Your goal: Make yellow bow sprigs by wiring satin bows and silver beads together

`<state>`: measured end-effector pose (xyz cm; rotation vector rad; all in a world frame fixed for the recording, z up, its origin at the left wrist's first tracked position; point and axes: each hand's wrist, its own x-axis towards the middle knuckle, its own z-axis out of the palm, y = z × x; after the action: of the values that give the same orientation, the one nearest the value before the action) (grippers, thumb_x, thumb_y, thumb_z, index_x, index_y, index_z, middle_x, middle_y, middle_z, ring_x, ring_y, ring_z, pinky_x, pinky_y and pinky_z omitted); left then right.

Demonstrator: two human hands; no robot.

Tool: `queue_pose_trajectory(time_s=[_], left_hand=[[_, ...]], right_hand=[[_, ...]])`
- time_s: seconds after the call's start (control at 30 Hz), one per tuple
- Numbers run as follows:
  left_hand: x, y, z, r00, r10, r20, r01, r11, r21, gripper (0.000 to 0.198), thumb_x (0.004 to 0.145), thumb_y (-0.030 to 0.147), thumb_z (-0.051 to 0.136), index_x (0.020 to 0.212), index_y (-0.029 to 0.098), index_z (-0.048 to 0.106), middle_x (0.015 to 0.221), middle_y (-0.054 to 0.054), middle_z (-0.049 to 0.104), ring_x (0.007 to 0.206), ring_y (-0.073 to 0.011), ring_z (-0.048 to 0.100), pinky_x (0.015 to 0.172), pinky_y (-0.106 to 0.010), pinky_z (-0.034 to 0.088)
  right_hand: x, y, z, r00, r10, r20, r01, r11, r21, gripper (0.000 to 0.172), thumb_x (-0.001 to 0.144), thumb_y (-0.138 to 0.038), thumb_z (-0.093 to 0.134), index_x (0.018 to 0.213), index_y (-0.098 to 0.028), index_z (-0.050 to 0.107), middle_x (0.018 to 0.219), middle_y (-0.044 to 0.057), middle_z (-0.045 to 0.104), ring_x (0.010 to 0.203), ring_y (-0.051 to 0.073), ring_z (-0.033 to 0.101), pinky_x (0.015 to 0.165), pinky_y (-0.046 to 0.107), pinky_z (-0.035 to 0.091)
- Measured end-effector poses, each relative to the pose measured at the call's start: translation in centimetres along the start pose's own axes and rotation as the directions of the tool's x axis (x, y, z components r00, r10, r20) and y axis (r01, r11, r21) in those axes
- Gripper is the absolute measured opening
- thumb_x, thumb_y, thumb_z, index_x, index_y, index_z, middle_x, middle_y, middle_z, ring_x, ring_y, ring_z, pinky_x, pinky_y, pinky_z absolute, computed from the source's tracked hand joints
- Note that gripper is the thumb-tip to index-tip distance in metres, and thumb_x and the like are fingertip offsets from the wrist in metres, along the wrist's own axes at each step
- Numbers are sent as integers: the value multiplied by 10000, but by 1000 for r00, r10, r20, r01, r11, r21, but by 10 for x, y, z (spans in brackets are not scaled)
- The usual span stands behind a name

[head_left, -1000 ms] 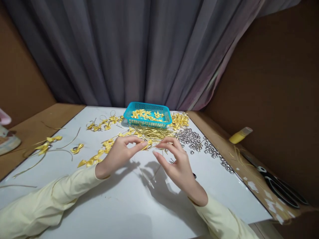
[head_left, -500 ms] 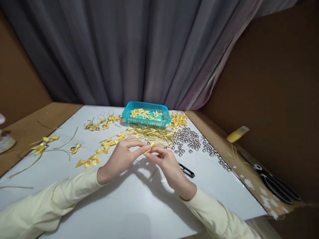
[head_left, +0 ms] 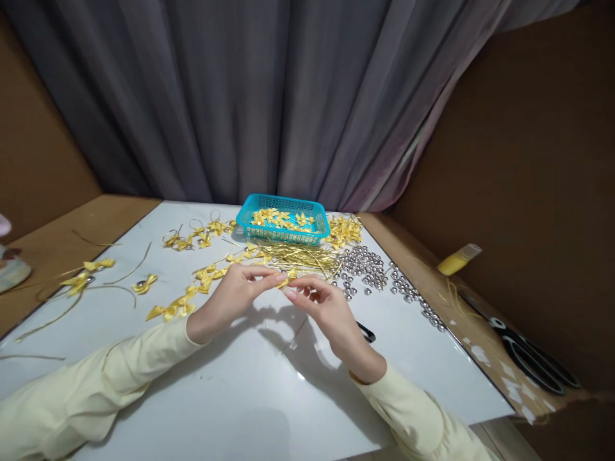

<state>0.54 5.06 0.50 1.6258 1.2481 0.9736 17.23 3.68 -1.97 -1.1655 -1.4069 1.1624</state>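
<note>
A small yellow ribbon bow [head_left: 287,279] is pinched between the fingertips of both hands, above the middle of the white board. My left hand [head_left: 234,296] is closed on its left side, thumb and forefinger together. From the right, my right hand [head_left: 331,315] grips it with thumb and forefinger, the other fingers curled under. Just behind the hands lies a bundle of gold ties [head_left: 307,256]. Silver heart-shaped beads [head_left: 362,266] are scattered to the right of it. More yellow bows [head_left: 180,302] lie in a row left of my left hand.
A blue basket [head_left: 283,238] of yellow bows stands at the back, with a pile of bows [head_left: 344,230] beside it. Black-handled scissors [head_left: 523,355] and a yellow tube [head_left: 459,259] are at the right. A black-handled tool [head_left: 366,332] lies partly behind my right hand.
The bow has turned between my fingertips. My right hand has shifted slightly right and now covers more of the black-handled tool. My left hand stays nearly in place.
</note>
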Motion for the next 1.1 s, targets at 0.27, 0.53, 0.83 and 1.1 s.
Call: queue_pose_trajectory(time_s=[0.27,0.53,0.83,1.1], left_hand=[[0,-9,5,999,30,-23,-31,999,-38,168,752,364,675,736,218,755,850,-24,734,877,-210,625,820,-303,450],[3,-16,9,998,47,-44,-49,998,-46,160,762,340,661,715,208,739,826,-19,698,849,-195,597,797,-294,428],[11,-21,0,995,-3,-97,-1,999,-46,213,747,369,658,686,174,718,849,-53,688,858,-213,594,799,-317,416],[29,-36,-13,980,9,-197,-17,999,-43,295,716,446,678,763,161,739,906,-85,700,901,-243,604,835,-348,410]], right_hand=[[1,4,11,995,-39,-87,40,999,8,80,703,-270,685,679,-203,720,733,19,610,719,158,507,638,280,366],[4,11,9,990,126,-61,-117,984,137,98,689,-278,668,676,-200,726,775,24,677,746,162,548,677,285,384],[2,-6,-15,959,179,219,-239,928,286,138,705,-182,587,625,-199,697,835,39,635,752,147,537,617,249,394],[-17,-33,-55,988,55,147,-85,974,211,189,805,-313,615,660,-225,699,1097,56,614,1101,213,504,867,301,417]])
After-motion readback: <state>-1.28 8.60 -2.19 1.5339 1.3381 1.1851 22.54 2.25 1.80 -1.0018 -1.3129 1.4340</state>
